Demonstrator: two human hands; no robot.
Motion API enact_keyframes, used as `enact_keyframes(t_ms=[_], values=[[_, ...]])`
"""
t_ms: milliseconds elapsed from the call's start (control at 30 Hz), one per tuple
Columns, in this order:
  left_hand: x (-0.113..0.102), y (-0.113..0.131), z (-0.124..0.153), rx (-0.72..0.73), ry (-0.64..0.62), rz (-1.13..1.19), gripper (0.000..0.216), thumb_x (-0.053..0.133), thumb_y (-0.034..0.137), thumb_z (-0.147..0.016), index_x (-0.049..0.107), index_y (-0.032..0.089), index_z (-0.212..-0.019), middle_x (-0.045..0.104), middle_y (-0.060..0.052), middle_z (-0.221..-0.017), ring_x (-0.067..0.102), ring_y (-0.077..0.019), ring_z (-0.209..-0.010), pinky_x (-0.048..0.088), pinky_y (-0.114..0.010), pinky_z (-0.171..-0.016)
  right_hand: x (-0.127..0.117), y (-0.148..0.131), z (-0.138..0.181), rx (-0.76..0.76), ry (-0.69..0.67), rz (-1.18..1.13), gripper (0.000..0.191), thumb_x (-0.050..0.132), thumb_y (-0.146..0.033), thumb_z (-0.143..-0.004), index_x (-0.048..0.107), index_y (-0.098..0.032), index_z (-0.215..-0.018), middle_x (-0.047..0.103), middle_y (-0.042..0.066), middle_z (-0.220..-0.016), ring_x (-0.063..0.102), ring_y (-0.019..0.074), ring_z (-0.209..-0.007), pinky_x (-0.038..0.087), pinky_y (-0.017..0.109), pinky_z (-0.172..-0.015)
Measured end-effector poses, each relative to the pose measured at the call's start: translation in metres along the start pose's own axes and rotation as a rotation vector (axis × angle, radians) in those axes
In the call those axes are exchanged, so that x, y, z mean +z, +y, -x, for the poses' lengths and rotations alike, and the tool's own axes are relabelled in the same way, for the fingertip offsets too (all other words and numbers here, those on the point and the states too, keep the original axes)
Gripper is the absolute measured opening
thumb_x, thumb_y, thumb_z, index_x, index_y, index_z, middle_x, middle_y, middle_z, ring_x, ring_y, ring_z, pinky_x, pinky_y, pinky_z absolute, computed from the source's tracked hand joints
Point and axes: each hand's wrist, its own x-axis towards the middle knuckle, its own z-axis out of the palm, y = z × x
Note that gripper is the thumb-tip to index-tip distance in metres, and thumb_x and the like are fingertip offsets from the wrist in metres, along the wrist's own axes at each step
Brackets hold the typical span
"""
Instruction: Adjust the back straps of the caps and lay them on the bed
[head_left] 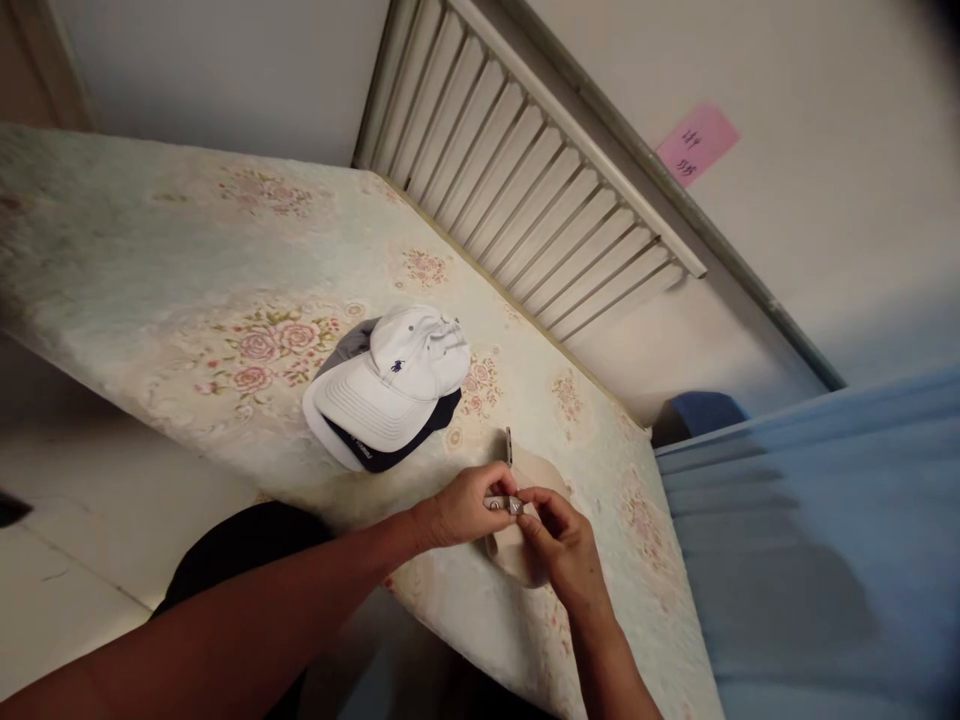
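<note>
My left hand (474, 503) pinches a short pale strap (495, 503) between thumb and fingers. A small shiny buckle-like piece (515, 506) is at the strap's right end, where the fingertips of my right hand (564, 545) close on it. Directly beneath both hands lies a beige cap (517, 562), largely covered by them; whether the strap belongs to it I cannot tell. A thin dark piece (509, 447) sticks up just behind my left fingers. Left of the hands, a white cap (409, 375) with a small dark emblem rests on a stack of caps, with a navy cap (405, 450) under it.
A flowered cloth (420, 230) covers the table. Behind it stands a white radiator (517, 170) along the wall, with a pink note (698, 143) above. Blue curtain cloth (810, 540) hangs at the right, near a dark blue object (701, 412).
</note>
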Motion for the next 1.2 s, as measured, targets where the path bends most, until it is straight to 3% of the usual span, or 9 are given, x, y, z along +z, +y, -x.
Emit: enact_keyframes(t_ms=[233,467,567,700,1033,1200], values=[[0.006,0.003,0.011,0.100,0.109,-0.238,0.016,0.058,0.014,-0.068,0.056,0.019,-0.083,0.058,0.002,-0.076,0.051,-0.0107,-0.067,0.038,-0.022,-0.062,-0.003,-0.002,0.009,-0.045,-0.055,-0.038,0.023,0.057,-0.030,-0.081,0.065,-0.023,-0.102,0.069,0.005,-0.102,0.062,0.0228,-0.096,0.044,0.035,-0.089],[0.013,-0.005,0.021,0.132,0.158,-0.363,0.016,0.065,0.027,-0.072,0.055,0.019,-0.082,0.058,0.001,-0.079,0.053,-0.0130,-0.074,0.040,-0.023,-0.069,-0.014,0.010,0.018,-0.107,-0.115,0.066,0.039,0.057,-0.029,-0.082,0.056,-0.024,-0.121,0.066,0.005,-0.111,0.057,0.0238,-0.105,0.039,0.038,-0.096],[0.015,-0.003,0.025,0.117,0.178,-0.395,0.013,0.062,0.025,-0.075,0.056,0.019,-0.085,0.060,0.000,-0.081,0.055,-0.0141,-0.077,0.041,-0.024,-0.071,-0.019,0.016,0.019,-0.204,-0.164,0.161,0.023,0.052,-0.028,-0.085,0.067,-0.024,-0.102,0.069,0.001,-0.090,0.061,0.0208,-0.088,0.036,0.038,-0.095],[0.018,0.004,0.032,0.157,0.210,-0.477,0.014,0.056,0.018,-0.077,0.057,0.019,-0.090,0.062,-0.003,-0.089,0.057,-0.0158,-0.087,0.041,-0.025,-0.079,-0.028,0.021,0.026,-0.199,-0.074,0.183,0.020,0.051,-0.028,-0.085,0.064,-0.021,-0.072,0.060,-0.002,-0.067,0.054,0.0158,-0.066,0.040,0.028,-0.072],[0.028,0.044,0.030,0.370,0.111,-0.952,0.015,0.056,0.019,-0.080,0.060,0.018,-0.094,0.063,-0.004,-0.090,0.052,-0.0202,-0.090,0.037,-0.035,-0.085,-0.057,0.011,0.068,-0.137,0.131,-0.013,0.030,0.050,-0.041,-0.085,0.057,-0.019,-0.065,0.054,-0.002,-0.057,0.050,0.0143,-0.059,0.036,0.024,-0.060],[0.034,0.056,0.027,0.440,-0.008,-0.977,0.017,0.053,0.017,-0.082,0.058,0.017,-0.098,0.061,-0.005,-0.094,0.052,-0.0187,-0.093,0.042,-0.031,-0.085,-0.067,0.006,0.089,-0.079,0.191,-0.075,0.030,0.050,-0.043,-0.085,0.058,-0.019,-0.069,0.049,-0.004,-0.048,0.046,0.0124,-0.048,0.035,0.024,-0.053]])
